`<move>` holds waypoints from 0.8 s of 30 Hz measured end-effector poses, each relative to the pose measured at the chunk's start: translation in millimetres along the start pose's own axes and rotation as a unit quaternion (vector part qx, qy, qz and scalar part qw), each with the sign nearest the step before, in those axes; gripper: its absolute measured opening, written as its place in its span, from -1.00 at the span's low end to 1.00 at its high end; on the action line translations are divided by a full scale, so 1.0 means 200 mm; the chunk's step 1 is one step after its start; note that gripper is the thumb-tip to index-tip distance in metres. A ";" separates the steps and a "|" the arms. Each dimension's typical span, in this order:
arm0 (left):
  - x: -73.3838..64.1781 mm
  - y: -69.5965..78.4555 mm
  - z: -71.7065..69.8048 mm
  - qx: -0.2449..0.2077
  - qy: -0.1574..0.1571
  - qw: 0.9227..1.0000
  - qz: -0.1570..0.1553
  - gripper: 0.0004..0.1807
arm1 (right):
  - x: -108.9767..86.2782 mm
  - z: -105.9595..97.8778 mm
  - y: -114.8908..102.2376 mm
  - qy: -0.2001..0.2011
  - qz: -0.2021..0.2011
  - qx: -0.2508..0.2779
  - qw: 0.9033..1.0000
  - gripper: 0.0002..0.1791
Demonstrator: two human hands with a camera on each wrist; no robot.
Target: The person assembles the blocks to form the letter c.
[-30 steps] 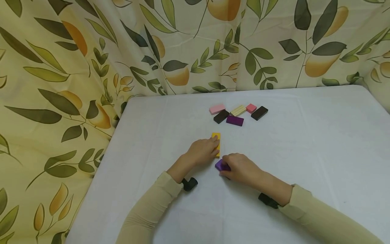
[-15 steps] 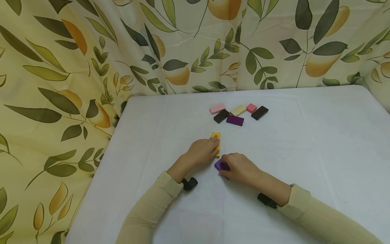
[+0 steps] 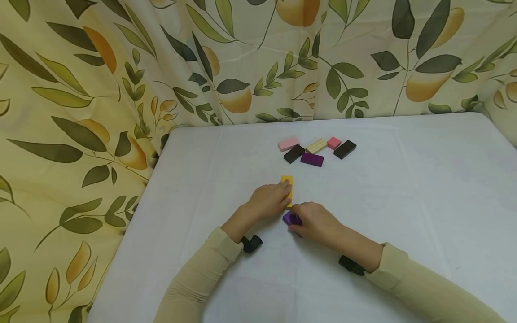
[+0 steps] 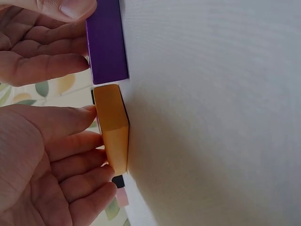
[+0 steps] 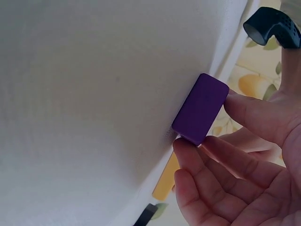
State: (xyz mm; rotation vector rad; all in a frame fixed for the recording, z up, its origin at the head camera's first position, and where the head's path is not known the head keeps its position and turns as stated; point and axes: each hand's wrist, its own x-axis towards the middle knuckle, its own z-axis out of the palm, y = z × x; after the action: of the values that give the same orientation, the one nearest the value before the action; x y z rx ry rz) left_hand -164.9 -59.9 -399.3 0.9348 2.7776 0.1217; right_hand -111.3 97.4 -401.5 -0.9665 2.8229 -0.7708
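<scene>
Purple block (image 5: 201,108), pinched by the right hand (image 3: 317,220), slants just off the near end of the yellow block (image 4: 115,127), under loosely extended fingers of the left hand (image 3: 267,200).

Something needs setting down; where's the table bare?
Bare: table right of the rightmost dark block, beyond the right sleeve; also left of the left hand. Crowded: block cluster, far middle; yellow block under that hand; purple block in right hand.

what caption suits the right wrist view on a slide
A right hand pinches a purple block, a yellow block beyond it.
</scene>
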 end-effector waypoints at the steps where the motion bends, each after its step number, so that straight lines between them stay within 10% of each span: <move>1: 0.00 0.00 0.00 0.000 0.001 1.000 0.001 -0.54 | 0.00 0.00 0.00 0.001 0.001 0.000 1.000 -0.71; 24: 0.00 0.00 0.00 -0.002 0.004 1.000 0.005 -0.56 | 0.02 0.00 0.00 -0.006 0.031 -0.001 1.000 -0.68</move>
State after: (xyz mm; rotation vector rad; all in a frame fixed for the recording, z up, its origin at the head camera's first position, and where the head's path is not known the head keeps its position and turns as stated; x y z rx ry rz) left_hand -164.6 -60.5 -398.6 0.9500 2.7790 0.1319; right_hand -114.5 94.3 -400.8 -0.8764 2.8298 -0.7534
